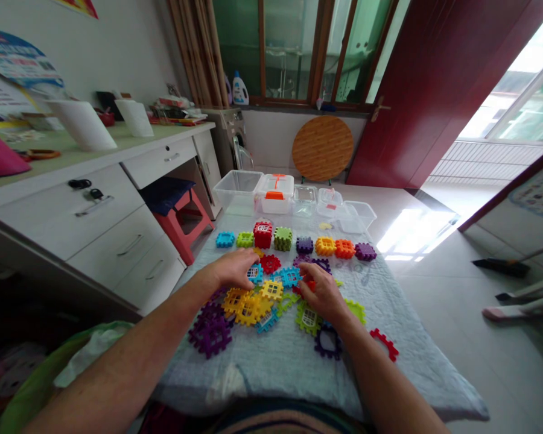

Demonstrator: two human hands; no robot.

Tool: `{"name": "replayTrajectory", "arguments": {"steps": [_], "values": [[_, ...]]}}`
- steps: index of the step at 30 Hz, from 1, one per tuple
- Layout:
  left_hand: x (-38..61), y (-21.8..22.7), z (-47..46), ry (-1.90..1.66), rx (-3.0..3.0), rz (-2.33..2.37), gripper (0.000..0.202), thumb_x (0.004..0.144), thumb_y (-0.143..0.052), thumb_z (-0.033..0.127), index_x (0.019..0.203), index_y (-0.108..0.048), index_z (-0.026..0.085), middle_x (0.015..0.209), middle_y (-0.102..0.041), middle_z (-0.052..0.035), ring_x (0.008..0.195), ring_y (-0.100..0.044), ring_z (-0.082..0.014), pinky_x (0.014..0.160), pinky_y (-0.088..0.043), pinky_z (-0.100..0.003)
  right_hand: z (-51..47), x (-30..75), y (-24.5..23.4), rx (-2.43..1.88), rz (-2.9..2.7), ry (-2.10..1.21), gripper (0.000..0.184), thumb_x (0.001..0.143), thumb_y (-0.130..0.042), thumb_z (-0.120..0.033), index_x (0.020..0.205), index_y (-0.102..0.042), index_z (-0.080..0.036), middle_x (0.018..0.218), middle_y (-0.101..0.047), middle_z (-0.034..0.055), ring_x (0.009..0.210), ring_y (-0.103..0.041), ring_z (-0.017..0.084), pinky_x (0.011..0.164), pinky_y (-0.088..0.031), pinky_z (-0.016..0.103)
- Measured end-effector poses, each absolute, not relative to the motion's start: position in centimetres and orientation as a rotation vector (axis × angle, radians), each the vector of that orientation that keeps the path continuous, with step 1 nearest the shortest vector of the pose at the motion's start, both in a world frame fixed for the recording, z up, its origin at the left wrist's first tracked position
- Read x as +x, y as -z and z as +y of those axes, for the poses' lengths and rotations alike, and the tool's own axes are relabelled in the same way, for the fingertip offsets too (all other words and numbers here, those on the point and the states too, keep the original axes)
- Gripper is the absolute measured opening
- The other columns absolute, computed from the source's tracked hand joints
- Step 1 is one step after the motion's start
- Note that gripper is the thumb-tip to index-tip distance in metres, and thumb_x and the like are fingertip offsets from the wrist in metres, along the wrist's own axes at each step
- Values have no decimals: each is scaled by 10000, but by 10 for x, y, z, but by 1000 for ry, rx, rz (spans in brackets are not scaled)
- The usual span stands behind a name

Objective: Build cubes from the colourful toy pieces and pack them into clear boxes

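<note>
My left hand (238,269) is curled round the left side of a blue interlocking plastic tile (254,273) with a white window, thumb below and fingers above. My right hand (323,295) is over the right of the pile, thumb and forefinger apart, with a red tile (311,286) partly hidden beneath it. Just left of its fingertips lies another blue tile (291,277). Between and below my hands are yellow tiles (248,308), purple tiles (212,334) and a green window tile (308,319). A red notched tile (270,263) lies beyond.
Stacks sorted by colour line the far side, among them a red stack (263,235) and a green stack (283,239). Behind them stand clear plastic boxes, one a lidded box (275,196) with orange clips. A red frame tile (384,345) lies right on the cloth-covered table (271,377).
</note>
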State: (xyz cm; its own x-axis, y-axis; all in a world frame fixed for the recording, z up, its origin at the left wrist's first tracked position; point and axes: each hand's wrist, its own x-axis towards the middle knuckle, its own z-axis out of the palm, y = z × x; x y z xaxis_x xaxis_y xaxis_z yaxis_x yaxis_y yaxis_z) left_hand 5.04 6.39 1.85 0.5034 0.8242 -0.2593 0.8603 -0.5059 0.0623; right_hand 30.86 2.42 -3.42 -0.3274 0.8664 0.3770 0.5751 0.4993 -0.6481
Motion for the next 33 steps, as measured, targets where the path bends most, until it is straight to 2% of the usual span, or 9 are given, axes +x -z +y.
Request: {"name": "replayTrajectory", "arguments": {"steps": [9, 17, 21, 25, 33], "values": [[53, -20, 61, 251, 2591, 1459, 423, 616, -649, 315, 1007, -621, 158, 1053, -629, -108, 981, -584, -278, 873, -460, -348, 24, 309, 35, -1176, -2027, -534, 290, 803, -529, -171, 1089, -574, -193, 912, -630, 44, 783, -598, 155, 749, -489, 295], [25, -31, 66, -63, 2602, 1463, 454, 620, -639, 317, 1043, -593, 157, 1033, -613, -94, 992, -569, -251, 919, -434, -326, 22, 309, 31, -1191, -2028, -541, 282, 800, -537, -175, 1079, -576, -189, 913, -632, 46, 786, -603, 159, 744, -491, 303], [-18, -31, 94, -183, 2554, 1632, 470, 622, -637, 362, 1043, -597, 159, 1026, -603, -88, 979, -575, -248, 885, -448, -308, 23, 309, 31, -1195, -2022, -543, 273, 802, -532, -173, 1070, -576, -198, 916, -634, 42, 778, -600, 158, 742, -494, 307], [-53, -24, 129, -139, 2424, 1765, 542, 617, -623, 380, 1105, -576, 149, 1078, -600, -86, 987, -589, -227, 880, -452, -265, 23, 309, 32, -1204, -2027, -546, 274, 800, -533, -164, 1069, -577, -194, 919, -635, 44, 791, -601, 162, 751, -492, 308], [-66, -22, 163, 110, 2361, 1771, 603, 578, -612, 343, 1136, -582, 116, 1089, -626, -103, 1006, -595, -247, 846, -463, -263, 23, 309, 32, -1222, -2034, -536, 273, 803, -532, -163, 1071, -577, -194, 925, -641, 48, 803, -602, 170, 757, -489, 316]]}}
